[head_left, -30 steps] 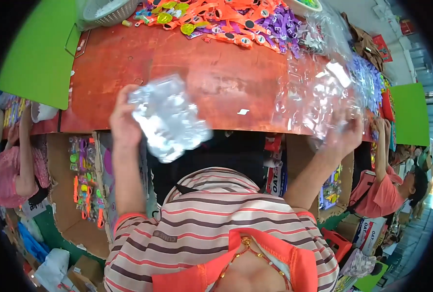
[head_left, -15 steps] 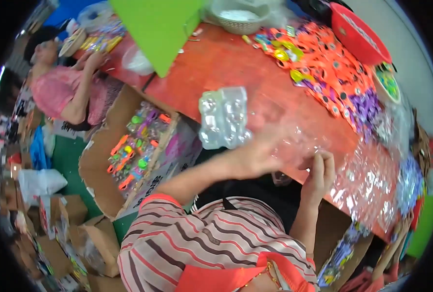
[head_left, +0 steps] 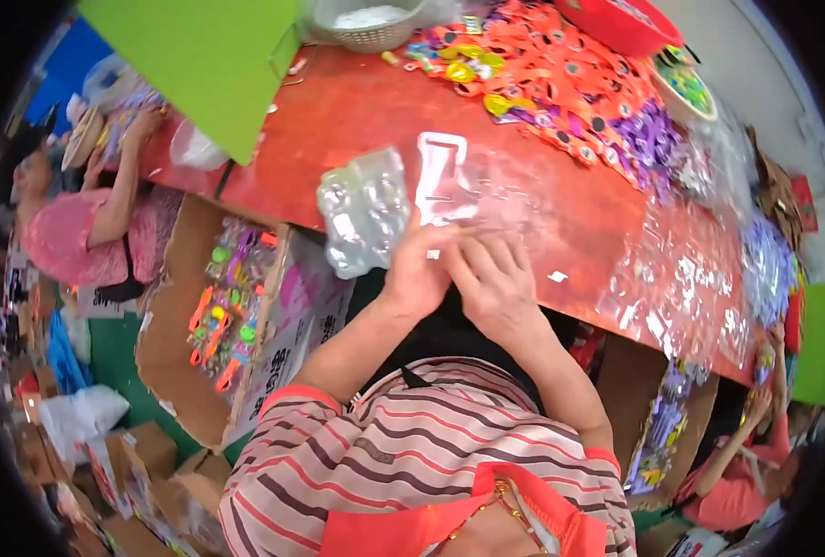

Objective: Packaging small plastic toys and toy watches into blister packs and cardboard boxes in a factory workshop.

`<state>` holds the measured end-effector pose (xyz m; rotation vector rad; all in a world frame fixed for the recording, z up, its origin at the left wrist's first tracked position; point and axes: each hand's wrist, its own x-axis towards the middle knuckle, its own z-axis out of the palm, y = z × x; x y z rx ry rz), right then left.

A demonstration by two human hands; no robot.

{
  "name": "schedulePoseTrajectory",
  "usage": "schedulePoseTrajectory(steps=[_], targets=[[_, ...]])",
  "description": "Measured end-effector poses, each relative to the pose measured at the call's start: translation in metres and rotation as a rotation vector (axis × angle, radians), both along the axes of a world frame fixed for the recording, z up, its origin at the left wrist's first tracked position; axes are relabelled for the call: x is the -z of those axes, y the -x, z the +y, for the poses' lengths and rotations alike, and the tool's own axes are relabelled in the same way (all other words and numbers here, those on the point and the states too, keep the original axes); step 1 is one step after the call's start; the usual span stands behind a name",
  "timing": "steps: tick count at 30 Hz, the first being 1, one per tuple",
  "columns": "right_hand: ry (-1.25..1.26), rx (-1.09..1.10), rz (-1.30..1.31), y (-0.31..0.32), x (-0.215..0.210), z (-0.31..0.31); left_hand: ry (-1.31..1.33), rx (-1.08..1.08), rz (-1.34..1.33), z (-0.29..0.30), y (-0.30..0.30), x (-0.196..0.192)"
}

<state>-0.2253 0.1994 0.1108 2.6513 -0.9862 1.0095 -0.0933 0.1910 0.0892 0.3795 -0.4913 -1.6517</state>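
Observation:
My left hand (head_left: 421,275) and my right hand (head_left: 494,278) meet at the table's near edge, fingers closed and thumbs close together. Between them they pinch the near end of a clear plastic piece (head_left: 441,176), which shows bright white glare along its outline. Its exact shape is hard to make out against the red table (head_left: 357,107). Just left of my hands lies a stack of clear moulded plastic trays (head_left: 366,209) with rounded hollows.
Orange watch-like bands (head_left: 561,74) and purple ones (head_left: 649,139) are heaped at the far right, beside a red basin (head_left: 621,23). Clear plastic pieces (head_left: 682,278) cover the right side. An open carton (head_left: 176,343) of colourful toys stands left. A co-worker (head_left: 78,223) sits beyond it.
My left hand has come back from its blurred reach and joined my right hand, which moved left. The plastic piece is now in front of me. The whole view has shifted.

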Motion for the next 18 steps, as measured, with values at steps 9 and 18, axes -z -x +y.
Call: schedulePoseTrajectory(steps=[9, 18], targets=[[-0.384, 0.293, -0.550, 0.029, 0.008, -0.023, 0.039, 0.013, 0.095, -0.017, -0.051, 0.021], [-1.052, -0.028, -0.973, 0.008, 0.020, -0.065, -0.044, -0.247, -0.187, -0.071, -0.119, 0.019]])
